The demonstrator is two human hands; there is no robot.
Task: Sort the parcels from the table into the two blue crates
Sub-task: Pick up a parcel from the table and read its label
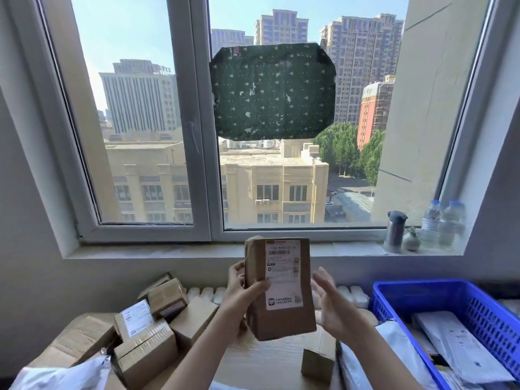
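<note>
- a brown cardboard parcel with a white shipping label is held upright above the surface, in front of the window sill.
- the left hand grips its left edge, thumb across the front, fingers curled round behind.
- the right hand hovers just beside the right edge, its fingers spread and holding nothing.
- the box looks stiff and probably light enough for one hand; opposite edges seem the surest hold.
- the one blue crate in view, at right, holds flat pale mailer bags.
- more cardboard boxes are piled on the surface at left.
</note>
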